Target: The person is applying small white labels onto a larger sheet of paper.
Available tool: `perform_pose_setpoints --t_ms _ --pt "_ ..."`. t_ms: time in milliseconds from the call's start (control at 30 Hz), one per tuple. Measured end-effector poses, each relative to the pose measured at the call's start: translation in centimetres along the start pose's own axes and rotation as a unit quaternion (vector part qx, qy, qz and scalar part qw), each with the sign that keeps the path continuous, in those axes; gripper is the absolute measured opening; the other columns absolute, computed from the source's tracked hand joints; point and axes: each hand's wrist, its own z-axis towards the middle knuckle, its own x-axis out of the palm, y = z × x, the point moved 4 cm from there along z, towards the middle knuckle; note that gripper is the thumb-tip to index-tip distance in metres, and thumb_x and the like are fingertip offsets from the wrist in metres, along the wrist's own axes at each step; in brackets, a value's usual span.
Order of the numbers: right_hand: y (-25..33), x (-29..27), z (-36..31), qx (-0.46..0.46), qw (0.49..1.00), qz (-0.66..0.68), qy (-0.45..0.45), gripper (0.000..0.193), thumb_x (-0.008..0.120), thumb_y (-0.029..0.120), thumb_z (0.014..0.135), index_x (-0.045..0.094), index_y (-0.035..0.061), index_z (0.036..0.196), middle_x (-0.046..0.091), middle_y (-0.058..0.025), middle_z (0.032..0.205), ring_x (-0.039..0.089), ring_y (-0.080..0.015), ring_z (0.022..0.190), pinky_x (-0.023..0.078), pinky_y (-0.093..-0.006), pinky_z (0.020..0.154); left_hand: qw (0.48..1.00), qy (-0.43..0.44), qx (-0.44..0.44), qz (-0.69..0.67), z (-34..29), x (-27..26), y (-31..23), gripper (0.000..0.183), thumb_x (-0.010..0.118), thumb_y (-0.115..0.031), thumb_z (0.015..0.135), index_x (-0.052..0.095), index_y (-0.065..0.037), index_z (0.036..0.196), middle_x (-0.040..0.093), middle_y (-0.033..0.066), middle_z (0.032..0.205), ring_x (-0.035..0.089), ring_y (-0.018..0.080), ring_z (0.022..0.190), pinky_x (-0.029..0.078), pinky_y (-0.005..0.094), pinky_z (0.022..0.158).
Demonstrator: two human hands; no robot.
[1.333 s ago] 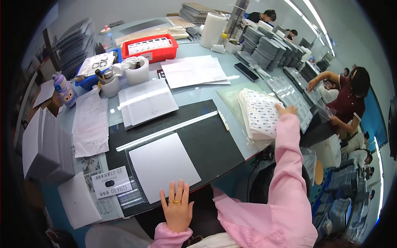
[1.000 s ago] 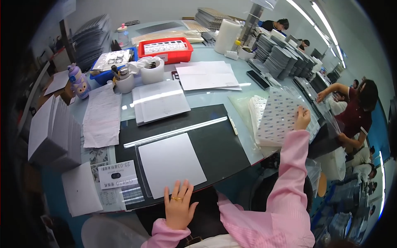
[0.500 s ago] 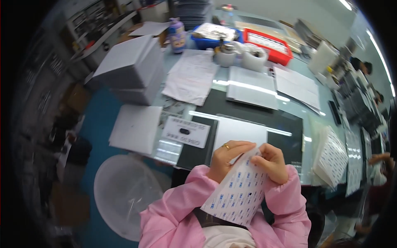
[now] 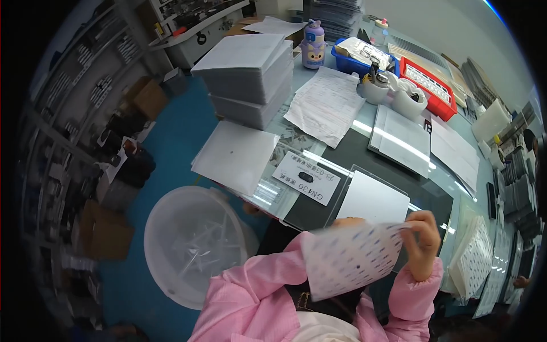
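Observation:
A white sheet (image 4: 353, 259) with rows of small blue printed marks and one dark dot is held up in front of my body, smeared by motion. My right hand (image 4: 423, 245) pinches its upper right corner between thumb and fingers. Behind the sheet's upper left edge a sliver of my left hand (image 4: 348, 221) shows; its fingers are hidden. Just beyond the hands, a plain white sheet (image 4: 373, 196) lies in a clear plate on a black mat (image 4: 436, 191). To its left rests a white printed card (image 4: 316, 183) with a small black oval piece (image 4: 306, 177) on it.
Left of the table stands a translucent bin (image 4: 156, 228) with clear film scraps inside. Tall stacks of white sheets (image 4: 233, 71) occupy the left edge. A blue tray (image 4: 347, 64), red tray (image 4: 450, 111) and white cups (image 4: 407, 105) sit farther back. More printed sheets (image 4: 470, 262) lie right.
The sheet has swung from a steep tilt to a flatter spread. My right hand has moved right to its corner; my left hand has slipped mostly behind it. The view has turned left.

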Motion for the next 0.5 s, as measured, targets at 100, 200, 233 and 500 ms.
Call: perform_pose_setpoints --t_ms 100,200,233,500 --pt "-3.0 -3.4 -0.6 0.069 0.977 0.128 -0.153 0.006 0.064 0.000 0.091 0.063 0.0039 0.087 0.058 -0.0055 0.108 0.056 -0.0114 0.088 0.043 -0.0234 0.077 0.997 -0.034 0.063 0.020 -1.3 -2.8 0.2 0.017 0.070 -0.011 0.088 0.061 0.000 0.079 0.060 0.0060 0.072 0.055 0.0167 0.063 0.043 0.0324 0.059" --pt "-5.1 -6.8 -0.9 -0.003 0.947 0.160 -0.279 0.008 0.061 0.007 0.097 0.067 0.0040 0.092 0.061 -0.0042 0.109 0.056 -0.0078 0.087 0.045 -0.0216 0.075 0.963 -0.120 0.123 0.208 -1.8 -8.0 -2.0 0.009 0.071 -0.004 0.087 0.063 -0.002 0.083 0.059 0.0091 0.074 0.057 0.0233 0.066 0.044 0.0321 0.062" --pt "-6.2 -8.4 -1.3 -0.001 0.947 0.159 -0.280 0.008 0.061 0.007 0.097 0.067 0.0040 0.092 0.061 -0.0042 0.109 0.056 -0.0078 0.087 0.045 -0.0216 0.075 0.942 -0.159 0.139 0.261 -2.3 -9.7 -3.4 0.013 0.071 -0.008 0.088 0.063 -0.002 0.080 0.058 0.0109 0.071 0.058 0.0248 0.065 0.045 0.0326 0.061" --pt "-7.2 -17.5 -0.5 -0.036 0.909 0.254 -0.328 0.017 0.060 0.016 0.100 0.067 0.0060 0.112 0.068 -0.0060 0.114 0.062 -0.0127 0.103 0.046 -0.0269 0.091 0.834 -0.389 0.103 0.377 -7.1 -31.1 -12.4 0.019 0.062 0.008 0.080 0.051 0.002 0.066 0.068 0.0033 0.094 0.052 0.0060 0.077 0.042 0.0217 0.065"
